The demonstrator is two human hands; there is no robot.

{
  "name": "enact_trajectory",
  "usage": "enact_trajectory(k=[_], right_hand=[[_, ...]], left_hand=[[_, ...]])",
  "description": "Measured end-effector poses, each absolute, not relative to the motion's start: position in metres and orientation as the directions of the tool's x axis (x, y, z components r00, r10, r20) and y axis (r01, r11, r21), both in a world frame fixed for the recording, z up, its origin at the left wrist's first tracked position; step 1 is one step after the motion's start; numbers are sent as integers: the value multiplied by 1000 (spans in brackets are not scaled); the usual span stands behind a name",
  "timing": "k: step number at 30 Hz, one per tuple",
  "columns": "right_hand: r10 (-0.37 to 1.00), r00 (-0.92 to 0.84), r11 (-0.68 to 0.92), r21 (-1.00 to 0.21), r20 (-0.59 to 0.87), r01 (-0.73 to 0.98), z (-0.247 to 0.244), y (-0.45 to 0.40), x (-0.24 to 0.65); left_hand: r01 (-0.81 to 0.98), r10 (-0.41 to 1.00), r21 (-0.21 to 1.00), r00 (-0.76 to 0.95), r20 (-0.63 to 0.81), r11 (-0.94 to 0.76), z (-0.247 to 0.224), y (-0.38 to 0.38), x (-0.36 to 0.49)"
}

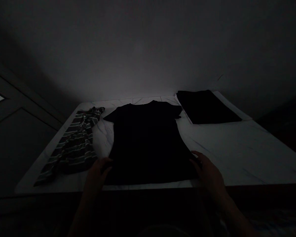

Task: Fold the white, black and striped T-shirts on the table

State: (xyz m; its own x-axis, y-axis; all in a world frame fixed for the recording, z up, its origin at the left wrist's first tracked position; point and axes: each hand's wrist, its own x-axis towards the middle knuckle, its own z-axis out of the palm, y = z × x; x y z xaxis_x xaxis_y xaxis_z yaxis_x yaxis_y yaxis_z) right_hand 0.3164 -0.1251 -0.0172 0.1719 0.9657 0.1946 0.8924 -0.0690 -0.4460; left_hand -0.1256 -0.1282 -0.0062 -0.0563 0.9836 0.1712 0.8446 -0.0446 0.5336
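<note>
A black T-shirt (148,141) lies spread out on the white marbled table, its neck toward the wall and its hem near the front edge. My left hand (97,172) pinches the shirt's left side just above the hem. On the opposite side, my right hand (207,169) has its thumb and fingers closed on the right edge near the hem. The dim light hides the shirt's details and the exact fingertip contact.
A striped garment (76,144) lies rumpled on the table's left part. At the back right sits a folded black cloth (207,107) on top of lighter fabric. The marbled table (239,151) meets a grey wall (138,49) behind. Its front edge runs just below my hands.
</note>
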Motion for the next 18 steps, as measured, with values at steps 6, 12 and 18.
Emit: enact_trajectory(k=[6,12,18], right_hand=[[961,14,34,-167,278,985,-9,-113,300],[910,-332,378,-165,250,911,-12,-81,194],[907,-343,385,-153,243,910,-33,-94,212]], left_hand=[[975,967,221,-51,251,-7,7,-130,-97],[940,922,146,256,292,-307,-1,-88,7],[963,934,14,258,246,-270,-25,-105,-11]])
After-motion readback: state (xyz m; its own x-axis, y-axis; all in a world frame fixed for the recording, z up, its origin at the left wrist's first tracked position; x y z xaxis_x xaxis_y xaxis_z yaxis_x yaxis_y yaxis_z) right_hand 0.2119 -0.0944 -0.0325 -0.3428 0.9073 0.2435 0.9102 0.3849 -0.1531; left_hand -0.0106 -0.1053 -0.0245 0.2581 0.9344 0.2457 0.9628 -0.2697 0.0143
